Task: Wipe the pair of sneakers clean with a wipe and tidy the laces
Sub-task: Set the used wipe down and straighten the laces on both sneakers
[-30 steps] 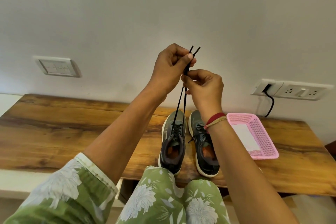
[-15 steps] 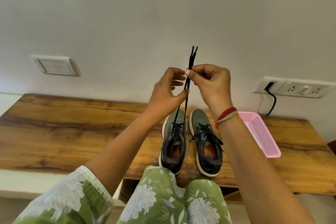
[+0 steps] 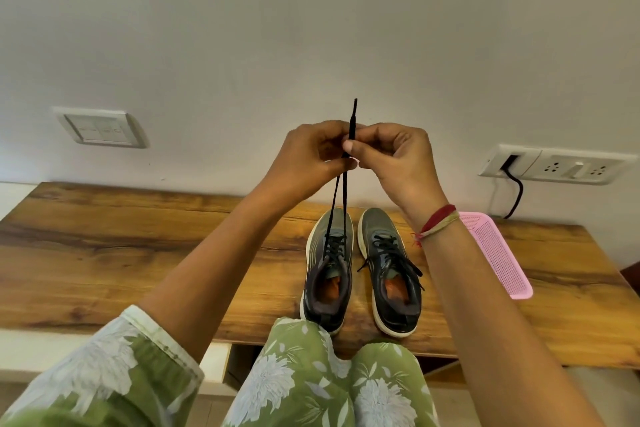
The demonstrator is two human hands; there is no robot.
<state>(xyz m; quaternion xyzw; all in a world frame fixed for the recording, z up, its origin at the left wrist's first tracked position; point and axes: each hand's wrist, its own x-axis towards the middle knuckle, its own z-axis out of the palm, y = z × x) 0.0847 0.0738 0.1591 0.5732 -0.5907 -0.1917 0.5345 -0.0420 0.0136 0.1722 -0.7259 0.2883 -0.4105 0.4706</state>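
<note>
Two grey-green sneakers with white soles stand side by side on the wooden table [image 3: 138,253], toes toward the wall. From the left sneaker [image 3: 329,274] two black lace ends [image 3: 341,194] run taut up to my hands, held above the shoes. My left hand [image 3: 304,163] and my right hand [image 3: 391,156] meet fingertip to fingertip and both pinch the laces, whose tips stick up above the fingers. The right sneaker [image 3: 391,274] has its laces lying loose across its tongue. No wipe shows in this view.
A pink plastic basket [image 3: 495,253] lies on the table right of the shoes, partly behind my right forearm. A wall socket [image 3: 557,165] with a black cable plugged in sits at the right, a switch plate [image 3: 100,126] at the left. My knees are at the table's front edge.
Both hands have come together at one height around the laces. The left hand dropped from high up, then closed in beside the right; the two lace tips now stand together.
</note>
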